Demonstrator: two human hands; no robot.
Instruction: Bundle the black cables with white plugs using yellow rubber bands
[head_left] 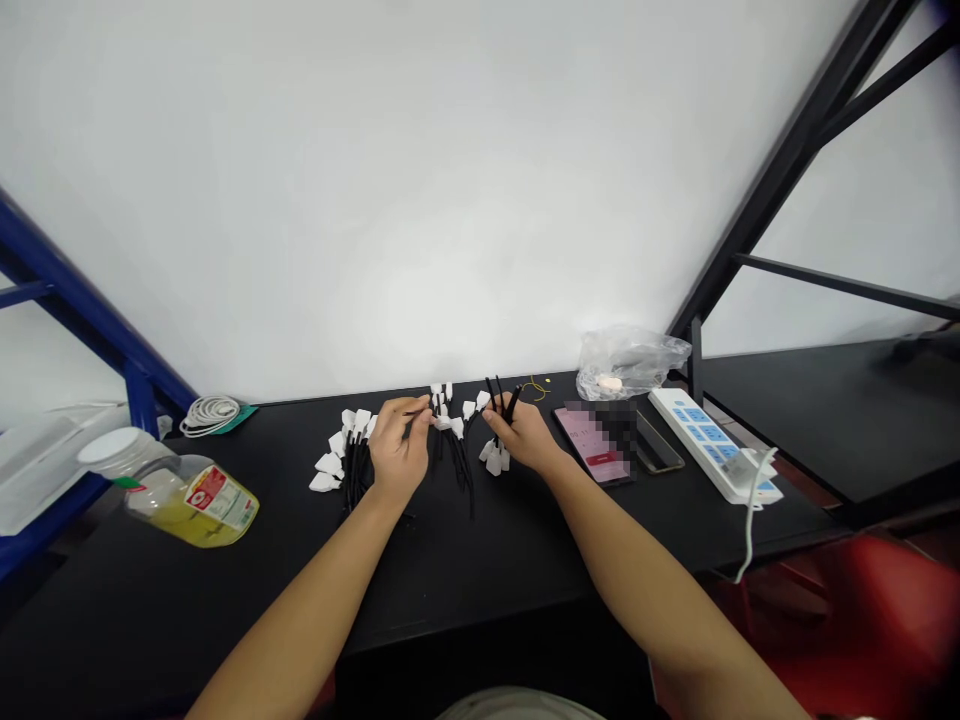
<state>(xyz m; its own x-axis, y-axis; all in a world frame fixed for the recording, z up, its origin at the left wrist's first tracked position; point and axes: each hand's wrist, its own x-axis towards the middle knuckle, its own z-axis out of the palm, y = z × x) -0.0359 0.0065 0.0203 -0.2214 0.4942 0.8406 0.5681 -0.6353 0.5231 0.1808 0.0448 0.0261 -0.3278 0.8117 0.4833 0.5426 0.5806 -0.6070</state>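
Note:
My left hand (401, 440) is closed in a pinch on a thin black piece with a flat white end (443, 423); it looks like a short cable with a white tip. My right hand (523, 432) grips several such pieces as a bunch, their black ends (514, 400) pointing up and their white ends (495, 457) hanging down. Between the hands lie more of these white-tipped black pieces (460, 455) on the black table (465, 590). Another pile of them (330, 464) spreads left of my left hand, which partly hides it.
At left stand a jar of yellow liquid (214, 505) and a coiled white cable (210, 414). To the right are two phones (592, 445), a white power strip (709, 440) with a plugged-in cord, and a clear plastic bag (630, 360). A white wall (450, 200) rises behind.

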